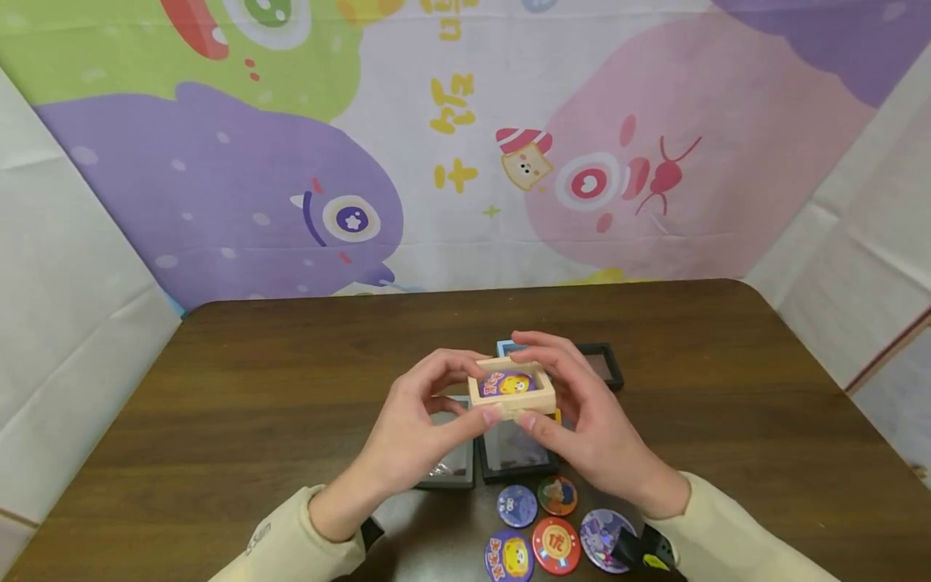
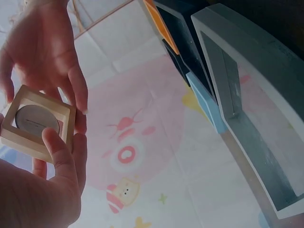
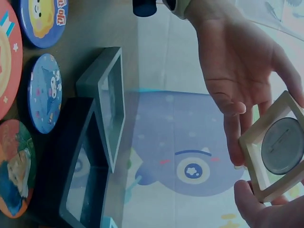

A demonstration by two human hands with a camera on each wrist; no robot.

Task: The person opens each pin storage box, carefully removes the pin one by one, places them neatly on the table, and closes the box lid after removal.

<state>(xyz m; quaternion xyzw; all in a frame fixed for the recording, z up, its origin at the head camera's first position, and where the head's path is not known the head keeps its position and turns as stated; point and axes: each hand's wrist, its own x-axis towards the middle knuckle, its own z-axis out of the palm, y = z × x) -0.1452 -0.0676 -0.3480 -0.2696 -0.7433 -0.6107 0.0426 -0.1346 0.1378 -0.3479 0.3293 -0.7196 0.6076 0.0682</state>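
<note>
Both hands hold a small pale wooden frame [image 1: 538, 402] up above the table. Inside it sits a round purple badge [image 1: 509, 383] with a yellow cartoon face. My left hand [image 1: 414, 424] grips the frame's left side, thumb at the near edge and fingers at the far edge. On the right side, my right hand [image 1: 596, 428] has its thumb on the near edge and its fingers arched over the top. Seen from the left wrist, the badge's plain silver back [image 2: 35, 121] faces out within the wooden frame. The right wrist view shows that same silver back [image 3: 282, 146].
Under the hands are a grey frame [image 1: 461, 469], a black frame [image 1: 516, 465], and, farther back, a blue-edged frame [image 1: 503, 347] and a dark frame [image 1: 614, 373]. Several round badges, including a red one [image 1: 556, 546] and a blue one [image 1: 517, 506], lie near the front.
</note>
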